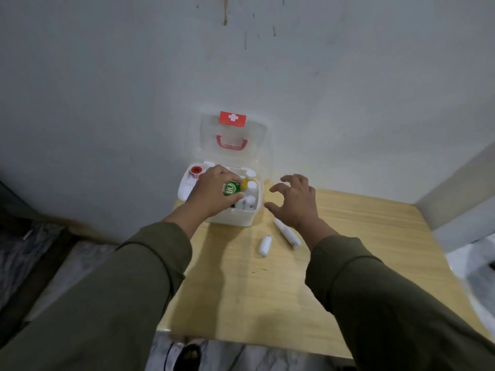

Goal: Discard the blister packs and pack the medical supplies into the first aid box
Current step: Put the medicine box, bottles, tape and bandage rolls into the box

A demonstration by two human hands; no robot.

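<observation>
Left hand (pixel 214 192) fingers grip a green pack (pixel 231 189) over the open box (pixel 230 216); right hand (pixel 296 200) spread empty above two tubes (pixel 286 234), likely next.

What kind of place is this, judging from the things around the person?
Probably a plain room at home, perhaps a bedroom: a small light wooden table pushed against a stained grey wall, with crumpled grey fabric beside it. The open white first aid box suggests household use.
</observation>
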